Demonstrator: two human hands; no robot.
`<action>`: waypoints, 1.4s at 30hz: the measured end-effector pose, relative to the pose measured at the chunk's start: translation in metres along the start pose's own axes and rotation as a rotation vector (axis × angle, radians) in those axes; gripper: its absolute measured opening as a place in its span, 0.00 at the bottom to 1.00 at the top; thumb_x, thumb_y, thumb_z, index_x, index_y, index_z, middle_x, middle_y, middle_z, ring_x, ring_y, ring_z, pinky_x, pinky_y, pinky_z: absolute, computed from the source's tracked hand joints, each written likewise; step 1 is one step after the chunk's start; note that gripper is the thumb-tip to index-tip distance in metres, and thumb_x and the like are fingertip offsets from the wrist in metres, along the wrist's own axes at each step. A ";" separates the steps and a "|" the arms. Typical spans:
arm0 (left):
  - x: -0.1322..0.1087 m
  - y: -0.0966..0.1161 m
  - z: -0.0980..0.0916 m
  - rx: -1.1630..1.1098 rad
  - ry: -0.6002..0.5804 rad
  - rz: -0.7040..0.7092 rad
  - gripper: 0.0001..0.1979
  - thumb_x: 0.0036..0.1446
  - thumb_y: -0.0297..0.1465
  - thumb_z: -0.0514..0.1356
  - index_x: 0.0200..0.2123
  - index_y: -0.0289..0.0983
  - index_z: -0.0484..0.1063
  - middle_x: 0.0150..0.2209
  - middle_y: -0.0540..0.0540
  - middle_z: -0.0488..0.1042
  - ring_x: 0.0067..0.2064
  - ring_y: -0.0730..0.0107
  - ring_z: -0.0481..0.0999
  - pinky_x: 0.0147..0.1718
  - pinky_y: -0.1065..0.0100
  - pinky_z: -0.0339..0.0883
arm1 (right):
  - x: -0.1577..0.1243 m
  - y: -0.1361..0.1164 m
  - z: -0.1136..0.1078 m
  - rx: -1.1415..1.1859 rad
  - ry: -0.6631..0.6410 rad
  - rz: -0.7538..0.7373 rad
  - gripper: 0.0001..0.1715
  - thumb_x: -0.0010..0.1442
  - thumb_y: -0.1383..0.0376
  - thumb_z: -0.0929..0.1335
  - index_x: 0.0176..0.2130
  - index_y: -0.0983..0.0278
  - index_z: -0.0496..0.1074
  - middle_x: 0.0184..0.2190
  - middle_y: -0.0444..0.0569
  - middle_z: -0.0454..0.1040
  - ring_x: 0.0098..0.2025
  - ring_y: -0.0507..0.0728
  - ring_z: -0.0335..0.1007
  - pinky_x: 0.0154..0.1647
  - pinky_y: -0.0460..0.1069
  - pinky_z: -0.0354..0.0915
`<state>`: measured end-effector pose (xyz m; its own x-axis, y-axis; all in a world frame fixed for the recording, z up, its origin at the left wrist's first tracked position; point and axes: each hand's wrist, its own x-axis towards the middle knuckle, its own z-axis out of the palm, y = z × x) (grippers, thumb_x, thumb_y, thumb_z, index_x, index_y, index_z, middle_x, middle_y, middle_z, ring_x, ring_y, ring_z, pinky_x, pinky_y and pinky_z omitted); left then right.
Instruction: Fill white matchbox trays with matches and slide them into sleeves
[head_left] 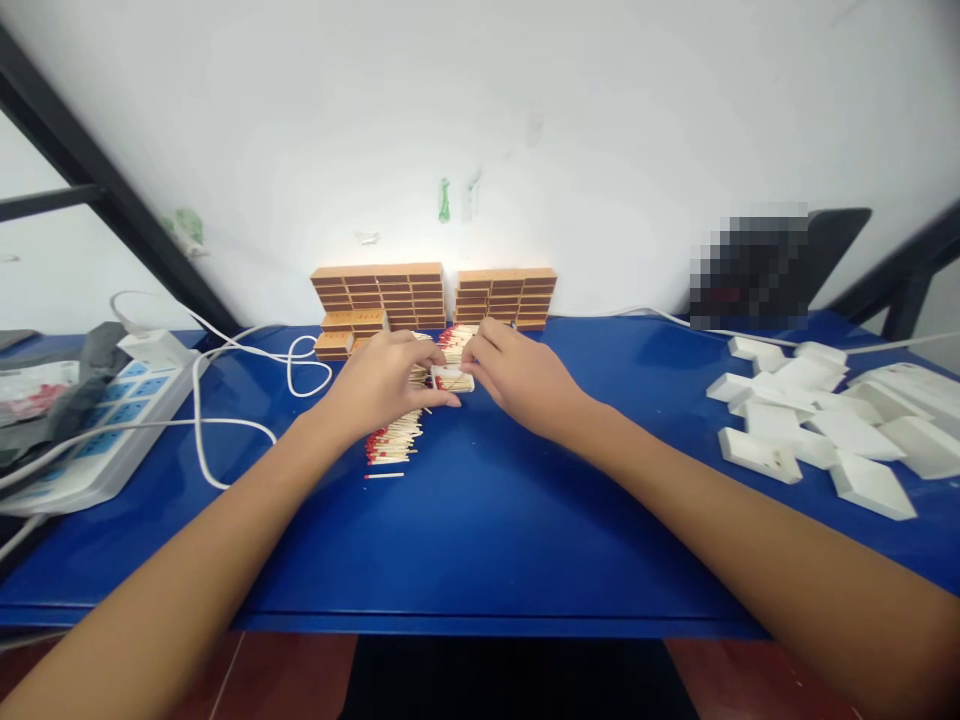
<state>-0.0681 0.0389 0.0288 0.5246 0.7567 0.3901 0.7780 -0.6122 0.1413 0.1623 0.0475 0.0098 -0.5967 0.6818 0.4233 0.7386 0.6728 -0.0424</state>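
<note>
A small white matchbox tray (454,381) with red-tipped matches in it sits between my two hands. Thumb and fingers of my left hand (386,372) close around its left end. At its upper right end, my right hand (523,375) has its fingers curled and pinched; what is between those fingertips is hidden. A pile of loose matches (395,440) with red heads lies below my left hand, one single match (384,476) apart in front of it. More matches (457,340) lie behind the tray.
Stacked matchboxes (379,290) and a second stack (506,297) stand against the wall. White empty trays (780,420) are heaped at the right. A power strip (142,420) and white cables (199,400) occupy the left of the blue table (480,540). A dark object (832,255) leans at the back right.
</note>
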 end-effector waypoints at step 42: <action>-0.001 -0.007 0.003 0.047 -0.014 -0.007 0.27 0.54 0.51 0.76 0.48 0.38 0.81 0.45 0.40 0.83 0.46 0.51 0.82 0.46 0.58 0.71 | -0.001 0.002 0.011 0.167 0.027 0.042 0.06 0.76 0.64 0.65 0.47 0.63 0.72 0.48 0.54 0.72 0.45 0.59 0.71 0.41 0.51 0.62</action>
<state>-0.0727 0.0430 0.0250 0.5240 0.7640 0.3766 0.7965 -0.5961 0.1011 0.1606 0.0511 -0.0002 -0.5561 0.7037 0.4422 0.6987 0.6840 -0.2098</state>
